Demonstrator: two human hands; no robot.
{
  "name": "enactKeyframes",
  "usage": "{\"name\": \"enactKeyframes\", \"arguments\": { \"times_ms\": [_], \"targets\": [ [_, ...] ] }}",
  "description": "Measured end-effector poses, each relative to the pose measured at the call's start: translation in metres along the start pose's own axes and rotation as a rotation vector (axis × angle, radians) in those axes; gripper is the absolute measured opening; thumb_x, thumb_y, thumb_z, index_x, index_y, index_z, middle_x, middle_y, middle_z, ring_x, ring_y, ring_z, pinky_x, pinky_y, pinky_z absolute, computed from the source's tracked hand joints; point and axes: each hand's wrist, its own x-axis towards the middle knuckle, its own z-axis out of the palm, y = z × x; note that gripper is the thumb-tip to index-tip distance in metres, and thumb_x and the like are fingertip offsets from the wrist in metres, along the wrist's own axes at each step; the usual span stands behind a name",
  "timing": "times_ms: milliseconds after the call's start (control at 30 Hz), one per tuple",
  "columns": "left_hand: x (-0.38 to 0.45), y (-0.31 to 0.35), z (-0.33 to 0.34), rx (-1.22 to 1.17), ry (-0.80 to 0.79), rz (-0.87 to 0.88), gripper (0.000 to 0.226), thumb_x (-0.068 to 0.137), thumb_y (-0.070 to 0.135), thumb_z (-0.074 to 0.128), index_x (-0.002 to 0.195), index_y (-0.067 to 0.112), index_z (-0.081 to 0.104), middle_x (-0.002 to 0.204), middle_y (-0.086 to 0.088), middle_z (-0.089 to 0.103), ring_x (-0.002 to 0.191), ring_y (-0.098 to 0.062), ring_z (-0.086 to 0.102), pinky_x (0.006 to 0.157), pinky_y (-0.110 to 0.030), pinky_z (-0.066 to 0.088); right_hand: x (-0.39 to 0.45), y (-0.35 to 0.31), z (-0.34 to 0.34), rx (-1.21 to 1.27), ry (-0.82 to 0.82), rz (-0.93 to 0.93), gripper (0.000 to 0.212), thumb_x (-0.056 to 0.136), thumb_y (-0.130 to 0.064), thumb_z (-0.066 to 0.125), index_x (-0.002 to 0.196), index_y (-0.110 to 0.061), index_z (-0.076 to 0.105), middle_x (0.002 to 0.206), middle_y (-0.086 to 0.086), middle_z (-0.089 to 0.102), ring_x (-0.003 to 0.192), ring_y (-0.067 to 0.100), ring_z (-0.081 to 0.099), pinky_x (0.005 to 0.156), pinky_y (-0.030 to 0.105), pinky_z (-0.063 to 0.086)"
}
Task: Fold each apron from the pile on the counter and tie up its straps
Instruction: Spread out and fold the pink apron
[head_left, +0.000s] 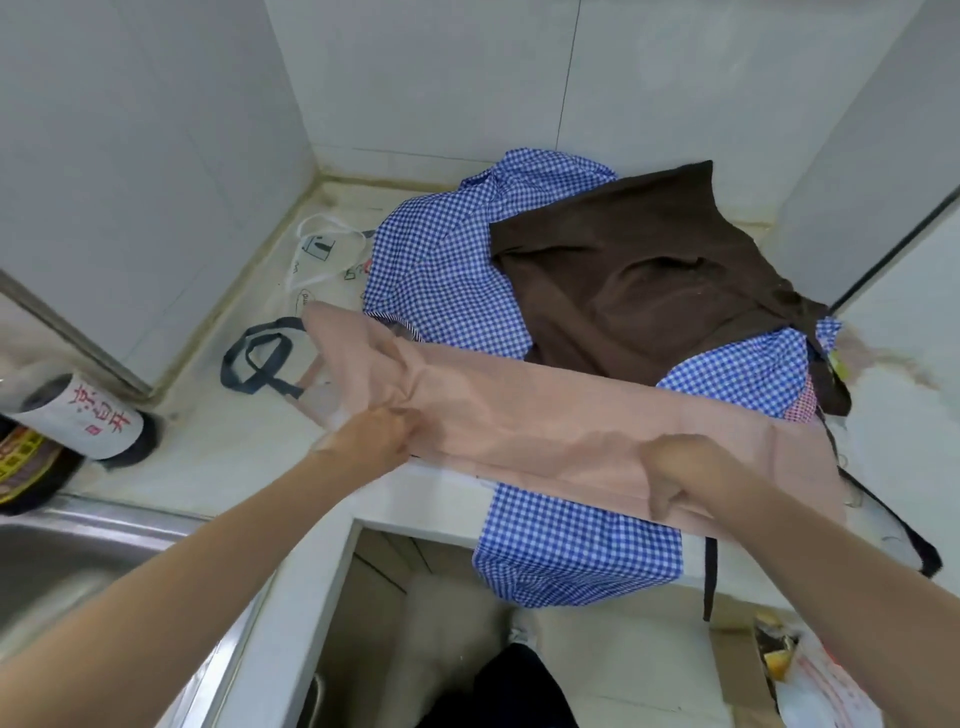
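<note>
Both hands grip the pink apron, left hand at nine o'clock, right hand at three, stretching it over the checked apron and brown apron on the desk. Risk: dragging could pull the checked cloth, overhanging at six o'clock, off the edge, or snag the dark strap at ten.

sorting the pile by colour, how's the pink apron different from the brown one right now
The pink apron is plain pale pink; the brown apron is plain dark brown. The pink apron is stretched into a long band, gripped by the left hand and right hand; the brown apron lies loose and untouched. The pink apron is nearest the counter edge; the brown apron sits further back. Both lie over blue checked fabric.
</note>
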Motion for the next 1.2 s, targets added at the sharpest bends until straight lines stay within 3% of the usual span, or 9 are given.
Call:
{"name": "enactKeyframes", "arguments": {
  "times_ms": [100, 233, 400, 600, 733, 900, 1067, 1133, 1200],
  "targets": [
    [-0.009, -0.01, 0.008, -0.302, 0.105, 0.037, 0.032, 0.09, 0.015, 0.054, 0.121, 0.01, 0.055, 0.114, -0.009, 0.062, 0.099, -0.028, 0.06, 0.088, -0.035, 0.047, -0.002, -0.043, -0.032, 0.141, 0.129, -0.23, 0.042, 0.082, -0.035, 0.067, 0.114, -0.01, 0.059, 0.084, 0.003, 0.059, 0.074, 0.019, 0.058, 0.072, 0.028, 0.046],
    [-0.021, -0.023, 0.009, -0.521, 0.28, -0.077, 0.038, 0.082, 0.003, 0.062, 0.118, -0.001, 0.052, 0.113, -0.014, 0.055, 0.088, -0.031, 0.06, 0.075, -0.035, 0.05, 0.007, -0.098, -0.063, 0.164, 0.453, -0.441, 0.039, 0.09, -0.029, 0.056, 0.122, -0.007, 0.051, 0.124, 0.011, 0.054, 0.112, 0.028, 0.053, 0.08, 0.028, 0.04],
    [-0.022, -0.053, 0.019, -0.363, 0.144, -0.268, 0.053, 0.081, 0.015, 0.069, 0.125, 0.001, 0.043, 0.124, -0.016, 0.04, 0.107, -0.035, 0.05, 0.087, -0.031, 0.039, 0.031, -0.134, -0.067, 0.134, 0.31, -0.404, 0.062, 0.087, -0.037, 0.062, 0.136, -0.009, 0.038, 0.133, 0.009, 0.048, 0.116, 0.027, 0.051, 0.095, 0.034, 0.043],
    [0.0, -0.057, 0.03, 0.219, 0.023, -0.136, 0.043, 0.092, 0.015, 0.048, 0.133, 0.004, 0.038, 0.134, -0.012, 0.038, 0.119, -0.03, 0.039, 0.099, -0.036, 0.037, 0.055, -0.134, -0.052, 0.075, 0.198, -0.349, 0.099, 0.077, -0.047, 0.068, 0.149, -0.012, 0.011, 0.151, 0.015, 0.018, 0.135, 0.035, 0.028, 0.108, 0.041, 0.033],
    [0.012, -0.07, 0.024, 0.258, 0.122, 0.038, 0.027, 0.083, 0.0, 0.057, 0.109, 0.003, 0.063, 0.114, -0.01, 0.059, 0.102, -0.033, 0.053, 0.081, -0.041, 0.049, 0.06, -0.135, -0.053, 0.048, 0.139, -0.318, 0.1, 0.077, -0.048, 0.069, 0.149, -0.006, 0.012, 0.153, 0.014, 0.009, 0.138, 0.036, 0.02, 0.108, 0.044, 0.034],
    [0.011, -0.094, -0.009, 0.244, -0.004, 0.124, 0.023, 0.099, 0.012, 0.037, 0.114, 0.017, 0.053, 0.113, 0.002, 0.058, 0.103, -0.017, 0.05, 0.086, -0.024, 0.04, 0.063, -0.136, -0.057, 0.027, 0.116, -0.311, 0.095, 0.077, -0.048, 0.069, 0.147, -0.008, 0.019, 0.152, 0.013, 0.013, 0.137, 0.034, 0.023, 0.107, 0.045, 0.036],
    [-0.012, -0.082, 0.007, 0.356, -0.123, 0.026, 0.031, 0.099, 0.015, 0.034, 0.129, 0.018, 0.04, 0.131, 0.003, 0.047, 0.123, -0.02, 0.039, 0.091, -0.028, 0.037, 0.062, -0.133, -0.05, 0.056, 0.166, -0.338, 0.09, 0.078, -0.052, 0.066, 0.147, -0.015, 0.021, 0.145, 0.012, 0.022, 0.13, 0.035, 0.029, 0.105, 0.045, 0.036],
    [-0.011, -0.078, 0.008, 0.185, -0.153, -0.148, 0.036, 0.096, 0.019, 0.042, 0.132, 0.013, 0.038, 0.13, -0.003, 0.05, 0.121, -0.024, 0.044, 0.092, -0.032, 0.04, 0.061, -0.129, -0.046, 0.08, 0.166, -0.335, 0.089, 0.079, -0.052, 0.064, 0.148, -0.018, 0.019, 0.148, 0.011, 0.02, 0.132, 0.035, 0.027, 0.107, 0.043, 0.033],
    [-0.007, -0.078, 0.001, -0.366, -0.114, -0.362, 0.053, 0.089, 0.027, 0.06, 0.131, 0.001, 0.04, 0.121, -0.013, 0.058, 0.113, -0.029, 0.054, 0.085, -0.031, 0.044, 0.06, -0.126, -0.043, 0.078, 0.161, -0.334, 0.09, 0.078, -0.055, 0.064, 0.148, -0.02, 0.02, 0.151, 0.01, 0.021, 0.134, 0.033, 0.027, 0.109, 0.04, 0.031]
  ]
}}
